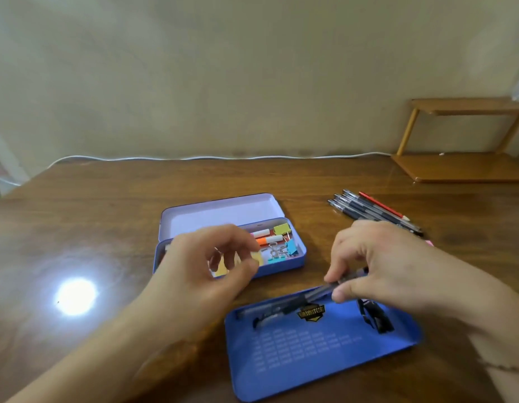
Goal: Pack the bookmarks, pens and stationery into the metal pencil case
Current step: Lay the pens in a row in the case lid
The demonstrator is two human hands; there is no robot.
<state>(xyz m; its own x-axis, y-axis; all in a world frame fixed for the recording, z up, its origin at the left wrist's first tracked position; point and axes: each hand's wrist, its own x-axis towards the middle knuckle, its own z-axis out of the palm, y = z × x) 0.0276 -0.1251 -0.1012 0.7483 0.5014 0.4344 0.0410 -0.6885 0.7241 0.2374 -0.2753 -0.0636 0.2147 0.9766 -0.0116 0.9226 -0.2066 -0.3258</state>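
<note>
the open blue metal pencil case point(302, 258) sits near the middle of the brown wooden table point(107, 205), its pale lilac lid point(217, 210) tipped back on the far side; inside the case, toward its right end, lie two white-capped markers, one pink point(259, 233) and one orange point(268, 240), a yellow binder clip point(282, 228), a teal binder clip point(291, 248) and silver paper clips point(275, 251); a yellow sticky note pad point(258, 257) is partly hidden behind the left hand.

the left hand point(206, 263) hovers over the left and middle part of the case; its fingers are loosely curled with thumb and forefinger near each other; no object is visible between them, and contact with the case contents cannot be determined.

the right hand point(377, 260) is in front of and to the right of the case; thumb and fingertips pinch a grey translucent pen point(316, 292), which slants down and to the left; the lower end of the pen reaches the far rim of a separate blue metal tray point(325, 353) printed with rows of small white figures and a gold emblem point(311, 312); this tray lies on the near side of the table, apart from the case; dark blurred items point(377, 318) rest on it, type not discernible.

a loose group of dark blue pens point(374, 210) with a red pencil point(383, 206) along its far edge lies on the table to the right of the case, beyond the right hand; a white cable point(194, 157) runs along the table's far edge at the wall; a light wooden shelf point(467, 167) stands at the far right corner; a bright lamp reflection point(75, 296) marks the table surface at the left.
</note>
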